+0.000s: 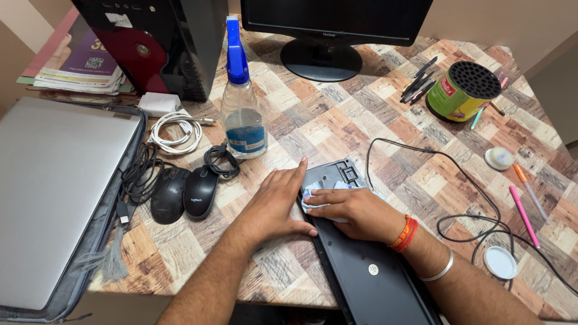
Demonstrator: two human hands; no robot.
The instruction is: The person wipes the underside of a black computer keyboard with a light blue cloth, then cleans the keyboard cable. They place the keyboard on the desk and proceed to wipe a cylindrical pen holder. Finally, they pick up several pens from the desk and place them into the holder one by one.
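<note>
On the table (361, 114) a keyboard (367, 271) lies face down, running from the middle toward the near edge. The right hand (355, 210) rests on it with a cloth (313, 195) under the fingers (319, 197); the left hand (274, 201) lies flat just left of it. Farther left sit two mice (183, 194), then a laptop (51, 192). Behind the hands stands a spray bottle (241, 108), with a monitor (325, 36) behind it to the right. A pen holder (463, 90) lies far right.

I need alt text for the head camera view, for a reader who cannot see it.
A person's right hand presses a pale cloth onto the back of an upturned black keyboard while the left hand rests flat beside it. A spray bottle, two black mice and a monitor share the patterned table.
</note>
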